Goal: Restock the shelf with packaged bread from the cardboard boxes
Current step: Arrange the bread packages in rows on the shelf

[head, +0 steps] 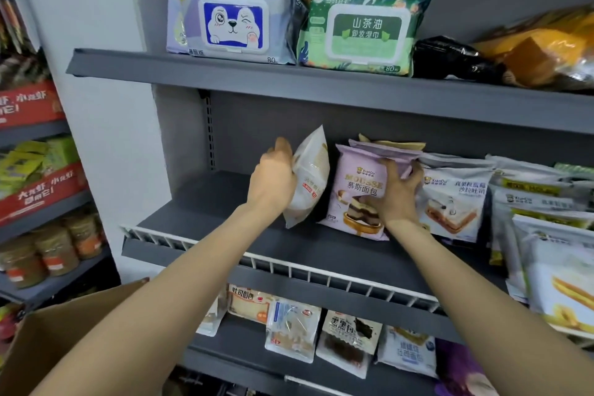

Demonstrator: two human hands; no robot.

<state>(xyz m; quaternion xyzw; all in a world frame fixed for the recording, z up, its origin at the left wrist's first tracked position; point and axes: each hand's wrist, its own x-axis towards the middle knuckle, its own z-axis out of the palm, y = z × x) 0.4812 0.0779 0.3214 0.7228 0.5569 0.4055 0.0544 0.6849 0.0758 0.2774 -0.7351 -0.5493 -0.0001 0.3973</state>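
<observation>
Grey metal shelving fills the view, and the middle shelf lies bare on its left side behind a white wire rail. Placing is the step in hand: the left hand grips a white bread packet, fingers curled round its edge, holding it tilted just beside the lilac mousse bread packet, which the right hand steadies with fingers wrapped over its top corner. Next, judging by the gap, the white packet should be stood upright against the lilac one; the cardboard box waits at lower left
</observation>
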